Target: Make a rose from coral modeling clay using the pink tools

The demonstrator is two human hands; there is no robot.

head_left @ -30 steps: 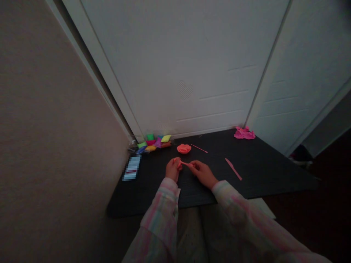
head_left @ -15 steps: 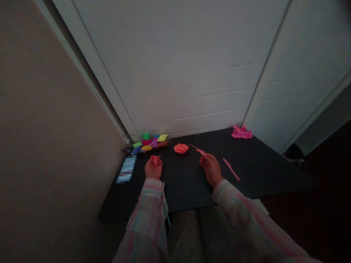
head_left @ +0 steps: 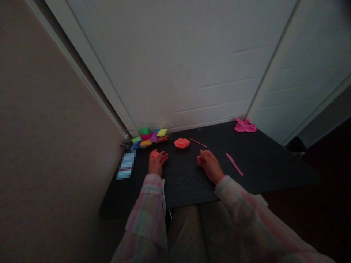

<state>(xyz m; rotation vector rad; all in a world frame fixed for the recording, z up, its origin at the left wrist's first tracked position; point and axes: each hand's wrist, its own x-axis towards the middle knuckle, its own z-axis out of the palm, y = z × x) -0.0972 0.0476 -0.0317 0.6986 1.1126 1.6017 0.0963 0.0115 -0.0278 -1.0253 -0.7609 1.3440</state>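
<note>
My left hand (head_left: 157,162) rests on the dark table (head_left: 263,171) with its fingers loosely spread. A small piece of orange clay (head_left: 155,154) lies at its fingertips. My right hand (head_left: 208,165) sits to the right with its fingers curled in; the dim light hides whether anything is inside. Between and beyond the hands sits an orange clay rose (head_left: 182,143). A thin pink stick (head_left: 197,143) lies just right of the rose, and a pink modelling knife (head_left: 234,164) lies right of my right hand.
Several bright clay packets (head_left: 149,138) are heaped at the table's back left corner. A crumpled pink wrapper (head_left: 245,125) lies at the back right. A blurred card (head_left: 125,165) sits at the left edge. White doors stand behind; a beige wall runs along the left.
My hands, joined on one strip of clay a second ago, have drawn apart. The left hand has opened with its piece; the right has pulled back from the thin stick.
</note>
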